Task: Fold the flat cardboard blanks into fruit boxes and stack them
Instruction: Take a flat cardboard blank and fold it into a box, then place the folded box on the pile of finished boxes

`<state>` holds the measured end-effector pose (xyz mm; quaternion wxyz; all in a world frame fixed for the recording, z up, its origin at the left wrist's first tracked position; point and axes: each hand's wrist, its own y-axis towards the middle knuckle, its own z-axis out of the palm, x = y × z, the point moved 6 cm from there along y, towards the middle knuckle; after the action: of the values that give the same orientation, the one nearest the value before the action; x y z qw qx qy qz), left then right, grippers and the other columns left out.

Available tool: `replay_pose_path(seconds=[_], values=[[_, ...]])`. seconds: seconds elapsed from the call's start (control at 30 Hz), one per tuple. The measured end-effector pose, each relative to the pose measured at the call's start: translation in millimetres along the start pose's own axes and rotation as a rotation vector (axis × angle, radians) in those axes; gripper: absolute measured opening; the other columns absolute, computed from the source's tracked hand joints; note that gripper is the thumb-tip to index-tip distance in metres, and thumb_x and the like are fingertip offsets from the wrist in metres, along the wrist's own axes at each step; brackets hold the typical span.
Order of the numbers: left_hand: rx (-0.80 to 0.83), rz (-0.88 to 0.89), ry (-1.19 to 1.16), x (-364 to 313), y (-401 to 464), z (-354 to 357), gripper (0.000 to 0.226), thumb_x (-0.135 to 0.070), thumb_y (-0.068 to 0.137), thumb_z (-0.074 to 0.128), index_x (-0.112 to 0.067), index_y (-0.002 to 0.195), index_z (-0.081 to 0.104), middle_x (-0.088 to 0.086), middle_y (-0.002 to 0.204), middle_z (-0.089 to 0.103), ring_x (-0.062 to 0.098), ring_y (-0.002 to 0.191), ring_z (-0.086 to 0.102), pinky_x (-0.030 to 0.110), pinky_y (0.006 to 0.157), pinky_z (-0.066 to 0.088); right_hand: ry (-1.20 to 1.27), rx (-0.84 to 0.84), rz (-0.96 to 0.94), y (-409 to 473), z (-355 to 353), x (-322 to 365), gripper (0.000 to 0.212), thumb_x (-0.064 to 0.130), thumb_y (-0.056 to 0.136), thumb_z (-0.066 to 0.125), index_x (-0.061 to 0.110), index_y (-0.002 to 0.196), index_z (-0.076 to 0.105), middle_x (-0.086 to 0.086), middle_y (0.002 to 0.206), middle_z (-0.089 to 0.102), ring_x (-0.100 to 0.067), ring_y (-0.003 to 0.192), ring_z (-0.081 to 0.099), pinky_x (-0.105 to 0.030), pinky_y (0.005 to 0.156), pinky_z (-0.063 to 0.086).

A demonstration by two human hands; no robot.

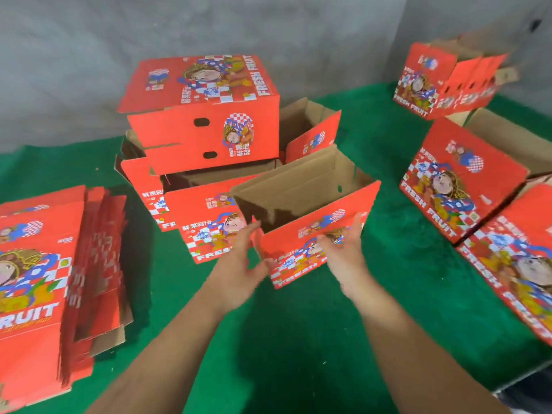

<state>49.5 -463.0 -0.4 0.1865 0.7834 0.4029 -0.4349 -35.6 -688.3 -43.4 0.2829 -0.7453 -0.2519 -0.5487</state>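
Note:
A folded red fruit box with its brown inside showing stands open-topped on the green mat, tilted toward me. My left hand is at its near left corner, fingers spread and relaxed. My right hand lies against its printed front wall with straight fingers. Neither hand grips the box. A thick stack of flat red blanks lies at the left.
Behind it several folded boxes crowd together, one closed box resting on top of them. More boxes stand at the right and far right corner. A grey wall bounds the green mat.

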Motion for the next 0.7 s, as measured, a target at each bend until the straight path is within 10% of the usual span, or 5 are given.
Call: replay_pose_path(seconds=[0.13, 0.23, 0.37, 0.57, 0.7], values=[[0.168, 0.01, -0.088, -15.9, 13.7, 40.8, 0.059, -0.036, 0.087, 0.062, -0.071, 0.13, 0.041, -0.028, 0.119, 0.067, 0.005, 0.106, 0.068, 0.03, 0.098, 0.052, 0.087, 0.236, -0.007, -40.3, 72.5, -26.8, 0.127, 0.04, 0.064, 0.075, 0.025, 0.16, -0.006, -0.01, 0.165, 0.023, -0.015, 0.147, 0.038, -0.034, 0.122, 0.033], [0.226, 0.028, -0.136, -21.9, 14.3, 52.9, 0.054, -0.038, 0.095, 0.053, -0.086, 0.113, 0.035, -0.053, 0.11, 0.057, -0.024, 0.104, 0.057, -0.001, 0.085, 0.039, 0.161, 0.177, 0.016, -40.4, 73.5, -41.7, 0.109, 0.031, 0.069, 0.079, 0.032, 0.152, 0.007, -0.001, 0.14, 0.056, -0.011, 0.119, 0.065, -0.027, 0.094, 0.054], [0.176, -0.032, -0.204, -10.0, 19.9, 56.3, 0.045, -0.037, 0.101, 0.055, -0.059, 0.137, 0.041, -0.043, 0.126, 0.058, -0.018, 0.118, 0.053, 0.006, 0.098, 0.04, 0.333, 0.21, 0.233, -6.8, 82.8, -36.5, 0.061, 0.052, 0.096, 0.058, 0.014, 0.144, 0.049, -0.007, 0.125, 0.069, -0.026, 0.117, 0.065, -0.038, 0.098, 0.053], [0.144, -0.16, -0.254, 13.3, 22.6, 58.4, 0.019, -0.041, 0.106, 0.05, -0.053, 0.12, 0.05, -0.054, 0.103, 0.058, -0.027, 0.102, 0.055, -0.001, 0.086, 0.039, 0.318, -0.161, 0.319, 25.6, 46.8, -25.1, 0.061, 0.025, 0.103, 0.058, 0.026, 0.154, 0.025, -0.023, 0.133, 0.063, -0.036, 0.112, 0.067, -0.055, 0.103, 0.052], [0.035, -0.277, -0.346, 27.5, 22.1, 53.9, 0.043, -0.045, 0.105, 0.051, -0.029, 0.144, 0.051, -0.014, 0.131, 0.062, 0.014, 0.124, 0.061, 0.038, 0.114, 0.042, 0.435, -0.011, 0.324, 16.6, 57.0, -20.5, 0.063, 0.02, 0.098, 0.064, 0.031, 0.152, 0.032, -0.006, 0.137, 0.064, -0.02, 0.112, 0.068, -0.045, 0.1, 0.055]])
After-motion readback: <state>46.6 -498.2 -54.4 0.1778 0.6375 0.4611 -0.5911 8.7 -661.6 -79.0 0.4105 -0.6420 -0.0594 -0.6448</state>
